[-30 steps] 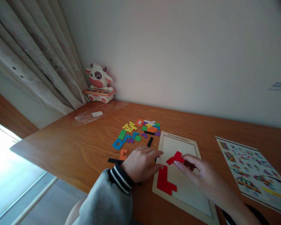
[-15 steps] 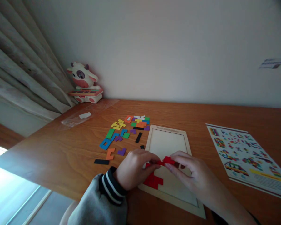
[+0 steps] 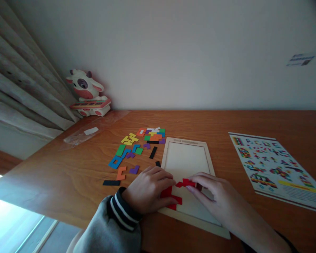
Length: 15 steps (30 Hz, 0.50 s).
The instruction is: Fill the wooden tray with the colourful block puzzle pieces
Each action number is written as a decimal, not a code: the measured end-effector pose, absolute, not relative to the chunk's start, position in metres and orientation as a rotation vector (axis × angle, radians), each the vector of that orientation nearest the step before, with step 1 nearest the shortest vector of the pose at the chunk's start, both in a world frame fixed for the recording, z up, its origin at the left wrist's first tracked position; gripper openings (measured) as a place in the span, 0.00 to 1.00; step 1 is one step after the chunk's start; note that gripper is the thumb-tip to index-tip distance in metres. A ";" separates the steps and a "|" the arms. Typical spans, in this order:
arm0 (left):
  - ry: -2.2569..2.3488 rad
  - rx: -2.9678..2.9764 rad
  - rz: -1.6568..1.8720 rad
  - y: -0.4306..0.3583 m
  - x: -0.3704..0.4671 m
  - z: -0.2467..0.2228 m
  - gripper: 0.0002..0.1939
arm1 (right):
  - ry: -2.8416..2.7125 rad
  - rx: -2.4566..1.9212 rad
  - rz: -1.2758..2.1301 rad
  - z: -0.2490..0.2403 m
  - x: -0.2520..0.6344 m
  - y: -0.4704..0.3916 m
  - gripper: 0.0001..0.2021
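Left hand: the left hand (image 3: 150,189), low centre of the frame, is lying loosely curled, palm down, over the near left corner of the puzzle tray (image 3: 185,160); fingertips are touching the red piece (image 3: 185,182); grey sleeve with striped cuff (image 3: 121,211) is trailing toward the lower left.
Right hand: the right hand (image 3: 216,196), just right of centre, is half closed, with fingertips (image 3: 193,182) pinching the right end of the same red piece; whether the piece is lifted or lying flat, cannot tell.
Red piece: sitting between the two hands, over the near part of the tray.
Tray contents: more red pieces (image 3: 171,198) are lying seated in the near left corner, partly under the left hand; the far part of the tray is showing bare pale wood.
Loose pieces: a spread of coloured pieces (image 3: 137,144) is lying left of the tray, mid-frame, on the wooden table (image 3: 68,175).
Pattern sheet: a printed sheet (image 3: 274,168) is lying at the right, well apart from the tray.
Plastic bag: a clear bag (image 3: 89,133) is lying further back, at the left.
Cow toy: a cow toy (image 3: 86,93) is standing at the upper left, against the curtain (image 3: 21,84).
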<state>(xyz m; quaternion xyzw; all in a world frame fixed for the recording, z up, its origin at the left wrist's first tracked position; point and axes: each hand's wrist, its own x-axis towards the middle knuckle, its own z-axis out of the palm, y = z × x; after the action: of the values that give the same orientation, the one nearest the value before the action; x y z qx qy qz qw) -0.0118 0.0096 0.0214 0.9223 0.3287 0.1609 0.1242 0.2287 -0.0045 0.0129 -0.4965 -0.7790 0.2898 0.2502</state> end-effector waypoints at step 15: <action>0.978 2.685 0.479 0.008 -0.011 0.023 0.20 | -2.001 -1.558 0.859 0.003 0.213 -0.008 0.09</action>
<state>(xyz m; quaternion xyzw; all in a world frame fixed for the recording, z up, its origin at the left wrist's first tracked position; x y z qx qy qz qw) -0.0107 0.0076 0.0232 0.9198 0.3349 0.1642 0.1219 0.2132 -0.0077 0.0034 -0.5662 -0.7273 0.3121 0.2302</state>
